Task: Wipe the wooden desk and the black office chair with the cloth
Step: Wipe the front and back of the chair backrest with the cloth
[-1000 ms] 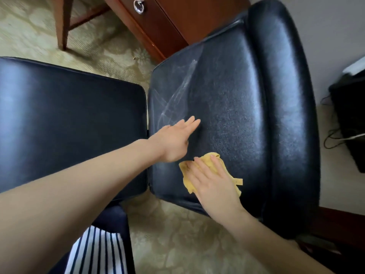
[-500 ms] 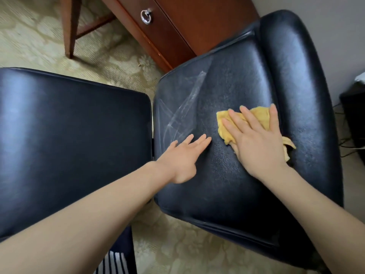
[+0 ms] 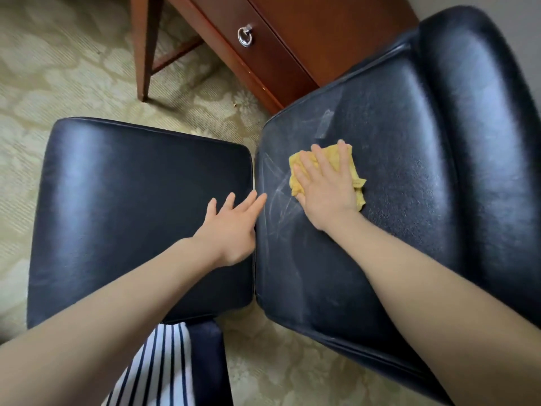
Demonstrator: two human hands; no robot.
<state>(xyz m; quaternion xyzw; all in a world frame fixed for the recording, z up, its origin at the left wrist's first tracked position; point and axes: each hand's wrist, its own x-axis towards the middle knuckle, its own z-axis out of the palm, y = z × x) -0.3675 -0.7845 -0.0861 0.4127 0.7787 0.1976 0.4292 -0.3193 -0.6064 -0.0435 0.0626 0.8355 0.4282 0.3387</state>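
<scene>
The black office chair fills the view: its seat [image 3: 131, 206] lies on the left and its backrest [image 3: 395, 186] on the right. A yellow cloth [image 3: 301, 167] lies on the backrest near its left edge. My right hand [image 3: 325, 183] presses flat on the cloth with straight fingers. Pale wipe streaks show on the leather just left of the cloth. My left hand [image 3: 231, 227] rests open with spread fingers on the seat's right edge, at the seam between seat and backrest. The wooden desk [image 3: 292, 33] stands behind the chair at the top.
A desk drawer with a metal ring pull [image 3: 245, 36] faces the chair. One desk leg [image 3: 143, 48] stands on the patterned beige carpet [image 3: 64, 68]. Striped clothing [image 3: 158, 370] shows at the bottom edge.
My right hand slid the cloth from the backrest's lower part up to its middle, then left toward the edge. My left hand shifted left onto the seat's edge.
</scene>
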